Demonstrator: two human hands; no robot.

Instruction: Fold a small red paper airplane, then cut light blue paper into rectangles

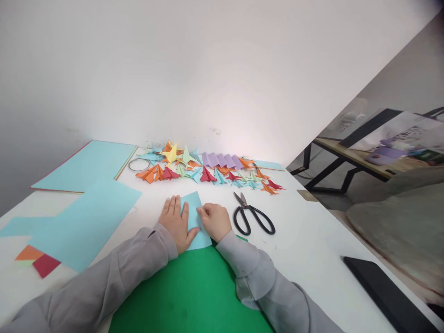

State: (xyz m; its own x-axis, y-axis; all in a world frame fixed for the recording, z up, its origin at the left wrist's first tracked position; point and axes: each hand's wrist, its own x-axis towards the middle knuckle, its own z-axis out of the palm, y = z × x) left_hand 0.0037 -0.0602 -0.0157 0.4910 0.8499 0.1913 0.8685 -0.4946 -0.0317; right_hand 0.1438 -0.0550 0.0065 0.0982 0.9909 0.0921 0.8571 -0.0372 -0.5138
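A small light blue sheet of paper (194, 215) lies in front of me, its lower end over a large green sheet (194, 286). My left hand (176, 223) rests flat on the left part of the blue paper, fingers stretched and thumb spread. At the paper's right edge, my right hand (215, 221) is closed, with its fingertips on that edge; its curled fingers are partly hidden. Just right of this hand lie black-handled scissors (247, 213), blades pointing away and slightly parted.
Folded colourful paper shapes (208, 175) line the wall side, with a pleated purple paper (222, 160) among them. At left are large blue sheets (86, 222), a stack of coloured paper (86, 162), red scraps (46, 265) and a ring (138, 164). A black flat object (378, 286) lies right.
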